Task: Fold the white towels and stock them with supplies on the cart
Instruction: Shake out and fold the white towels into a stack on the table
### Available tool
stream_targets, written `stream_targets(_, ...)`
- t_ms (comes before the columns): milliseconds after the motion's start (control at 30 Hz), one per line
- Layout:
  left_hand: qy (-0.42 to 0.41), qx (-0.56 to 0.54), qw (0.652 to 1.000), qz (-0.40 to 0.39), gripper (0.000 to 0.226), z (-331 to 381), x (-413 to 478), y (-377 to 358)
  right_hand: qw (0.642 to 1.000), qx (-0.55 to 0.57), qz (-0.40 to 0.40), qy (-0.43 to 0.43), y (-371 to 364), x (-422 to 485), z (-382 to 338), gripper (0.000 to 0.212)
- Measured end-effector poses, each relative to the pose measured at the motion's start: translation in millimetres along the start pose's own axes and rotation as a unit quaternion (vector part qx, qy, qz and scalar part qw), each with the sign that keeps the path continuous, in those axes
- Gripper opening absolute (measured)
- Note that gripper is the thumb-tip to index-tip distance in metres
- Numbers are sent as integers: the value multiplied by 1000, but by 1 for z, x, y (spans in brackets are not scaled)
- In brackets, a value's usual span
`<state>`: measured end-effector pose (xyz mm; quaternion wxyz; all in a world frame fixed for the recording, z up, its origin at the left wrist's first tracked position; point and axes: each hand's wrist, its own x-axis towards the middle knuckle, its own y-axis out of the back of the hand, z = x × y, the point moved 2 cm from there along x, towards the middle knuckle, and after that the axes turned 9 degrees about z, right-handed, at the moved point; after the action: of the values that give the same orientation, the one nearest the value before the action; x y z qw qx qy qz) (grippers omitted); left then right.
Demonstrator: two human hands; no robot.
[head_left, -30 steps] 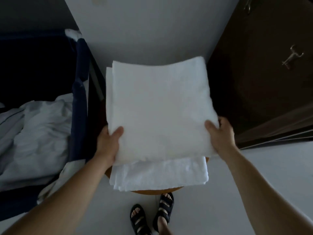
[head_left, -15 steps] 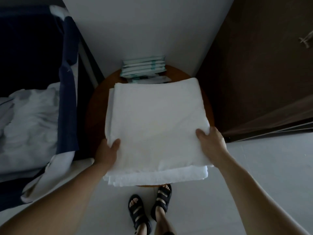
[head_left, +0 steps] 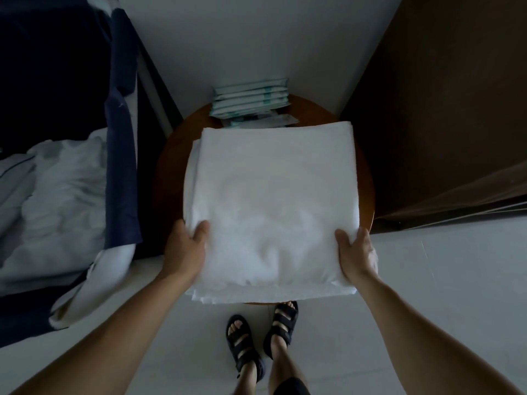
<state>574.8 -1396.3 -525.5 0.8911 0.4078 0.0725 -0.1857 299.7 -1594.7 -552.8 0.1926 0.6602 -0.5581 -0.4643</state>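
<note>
Both forearms reach forward, the left hand [head_left: 184, 250] and right hand [head_left: 358, 253] gripping, thumbs on top, the near corners of the folded white towel stack [head_left: 271, 206] over the round brown wooden table [head_left: 171, 155].

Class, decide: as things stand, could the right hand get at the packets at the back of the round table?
Probably not yet: the right hand grips the folded towels, which lie between it and the packets.
</note>
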Motion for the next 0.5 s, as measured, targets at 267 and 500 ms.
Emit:
stream_targets(267,43,0,998,-36,38,-35,-21,-13,999,-32,-15,10,1,8,-8,42)
stream_targets(500,70,-32,996,-45,42,-39,-12,-28,999,2,-36,24,40,8,-25,28)
